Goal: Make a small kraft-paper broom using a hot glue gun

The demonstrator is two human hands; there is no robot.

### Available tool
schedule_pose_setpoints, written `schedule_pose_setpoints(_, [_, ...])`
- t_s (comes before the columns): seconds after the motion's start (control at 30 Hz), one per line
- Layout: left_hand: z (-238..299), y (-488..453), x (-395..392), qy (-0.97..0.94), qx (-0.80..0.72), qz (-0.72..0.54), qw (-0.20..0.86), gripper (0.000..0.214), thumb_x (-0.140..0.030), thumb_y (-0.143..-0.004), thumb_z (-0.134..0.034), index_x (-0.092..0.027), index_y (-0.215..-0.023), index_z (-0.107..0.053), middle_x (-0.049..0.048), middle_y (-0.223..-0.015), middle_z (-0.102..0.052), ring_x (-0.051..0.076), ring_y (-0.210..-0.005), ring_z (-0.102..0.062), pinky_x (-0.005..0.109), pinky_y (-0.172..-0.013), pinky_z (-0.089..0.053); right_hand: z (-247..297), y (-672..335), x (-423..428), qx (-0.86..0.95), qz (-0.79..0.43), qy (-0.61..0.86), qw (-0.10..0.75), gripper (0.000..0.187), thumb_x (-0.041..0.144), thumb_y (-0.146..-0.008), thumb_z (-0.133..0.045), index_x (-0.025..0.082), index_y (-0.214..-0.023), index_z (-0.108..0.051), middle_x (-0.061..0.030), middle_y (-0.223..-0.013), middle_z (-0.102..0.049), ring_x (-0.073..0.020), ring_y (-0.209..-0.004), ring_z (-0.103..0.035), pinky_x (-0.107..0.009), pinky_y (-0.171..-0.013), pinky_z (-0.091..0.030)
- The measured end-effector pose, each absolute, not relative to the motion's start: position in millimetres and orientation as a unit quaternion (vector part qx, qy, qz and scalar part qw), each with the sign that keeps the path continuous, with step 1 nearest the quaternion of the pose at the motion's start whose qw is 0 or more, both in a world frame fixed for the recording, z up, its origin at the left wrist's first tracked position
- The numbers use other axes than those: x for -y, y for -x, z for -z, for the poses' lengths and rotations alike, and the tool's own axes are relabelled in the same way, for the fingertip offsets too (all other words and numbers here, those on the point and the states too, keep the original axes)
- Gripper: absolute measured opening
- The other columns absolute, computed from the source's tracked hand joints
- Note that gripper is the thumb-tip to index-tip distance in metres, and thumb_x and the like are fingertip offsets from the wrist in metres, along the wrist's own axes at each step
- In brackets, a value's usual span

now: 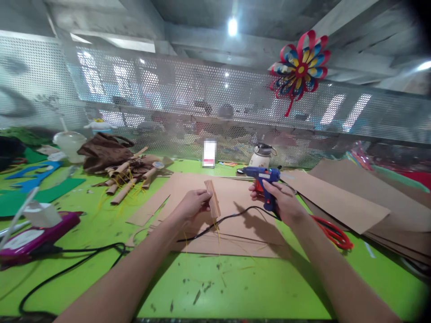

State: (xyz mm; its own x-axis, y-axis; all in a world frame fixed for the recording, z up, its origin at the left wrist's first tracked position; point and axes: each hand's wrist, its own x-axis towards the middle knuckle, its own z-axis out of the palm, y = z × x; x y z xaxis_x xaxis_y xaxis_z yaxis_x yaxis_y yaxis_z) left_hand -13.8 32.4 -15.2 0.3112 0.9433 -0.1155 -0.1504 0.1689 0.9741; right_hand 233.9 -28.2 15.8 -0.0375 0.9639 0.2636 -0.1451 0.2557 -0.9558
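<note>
Brown cardboard first: shows as a slim, ribbed cardboard piece (213, 199), raised over the middle of the large cardboard sheet (232, 185), slightly tilted, with thin yellow thread (217, 226) trailing near the lower end. Looks like a hot-gluing step in hand, perhaps just short of a dab or between two; cannot tell which. Seems to call for bringing nozzle and ribbed face together under a steady pinch, and for keeping fingertips clear of the tip.

Pinches the ribbed cardboard piece between thumb and fingers of the left hand (195, 201), nearly closed. Curls the right hand (284, 199) around the handle of a blue glue gun (262, 172), above the right side of the sheet, with nozzle pointing left and well apart from the ribbed cardboard piece. Cannot tell any pressure on the trigger.

Farther out, find a black cord (251, 207) across the sheet, cardboard rolls (124, 190) with yellow threads past the sheet's far left corner, a flask (261, 157) beyond the far edge, and a red cable coil (333, 233) and stacked cardboard (357, 193) to the right. Beneath the sheet, shows a green tabletop (249, 291).
</note>
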Motion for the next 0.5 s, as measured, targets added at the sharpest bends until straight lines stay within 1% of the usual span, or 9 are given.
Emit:
schedule_pose_setpoints(0.07, [17,14,-33,-0.49,-0.406,-0.418,0.648,0.022,-0.028,-0.064,-0.074,-0.009,-0.071,-0.065,0.0044,-0.064,-0.064,0.009,-0.052,-0.053,0.022,-0.053,-0.042,-17,-228,33,0.531,-0.509,0.357,0.576,0.025,0.039,-0.085,-0.062,0.015,-0.091,-0.068,-0.0099,-0.091,-0.071,-0.0182,-0.074,-0.067,-0.035,-0.074,-0.055])
schedule_pose_setpoints(0.17, [20,13,-35,-0.495,-0.403,-0.411,0.651,0.024,-0.031,-0.063,-0.074,-0.01,-0.07,-0.063,0.0027,-0.062,-0.062,0.008,-0.05,-0.05,0.022,-0.053,-0.041,-18,-222,38,0.535,-0.522,0.347,0.566,0.027,0.041,-0.084,-0.064,0.016,-0.094,-0.069,-0.0091,-0.091,-0.071,-0.019,-0.077,-0.067,-0.035,-0.072,-0.055])
schedule_pose_setpoints(0.27, [21,11,-34,-0.502,-0.398,-0.402,0.654,0.026,-0.033,-0.063,-0.074,-0.011,-0.07,-0.062,0.0011,-0.059,-0.059,0.008,-0.05,-0.049,0.022,-0.052,-0.039,-18,-217,41,0.545,-0.53,0.351,0.546,0.03,0.043,-0.083,-0.064,0.016,-0.094,-0.069,-0.0091,-0.09,-0.071,-0.0182,-0.074,-0.067,-0.033,-0.069,-0.055])
schedule_pose_setpoints(0.37, [20,10,-32,-0.509,-0.393,-0.398,0.654,0.025,-0.033,-0.063,-0.074,-0.012,-0.067,-0.06,-0.0005,-0.057,-0.057,0.008,-0.049,-0.048,0.021,-0.05,-0.036,-18,-214,44,0.563,-0.532,0.355,0.523,0.031,0.044,-0.084,-0.062,0.015,-0.089,-0.069,-0.0095,-0.089,-0.07,-0.0163,-0.069,-0.065,-0.033,-0.068,-0.055])
schedule_pose_setpoints(0.5, [17,10,-28,-0.517,-0.391,-0.401,0.648,0.023,-0.031,-0.065,-0.073,-0.012,-0.063,-0.059,-0.0021,-0.055,-0.054,0.007,-0.049,-0.046,0.02,-0.05,-0.035,-20,-214,45,0.585,-0.51,0.375,0.507,0.032,0.046,-0.084,-0.061,0.015,-0.087,-0.068,-0.0097,-0.09,-0.069,-0.0161,-0.07,-0.064,-0.033,-0.07,-0.055])
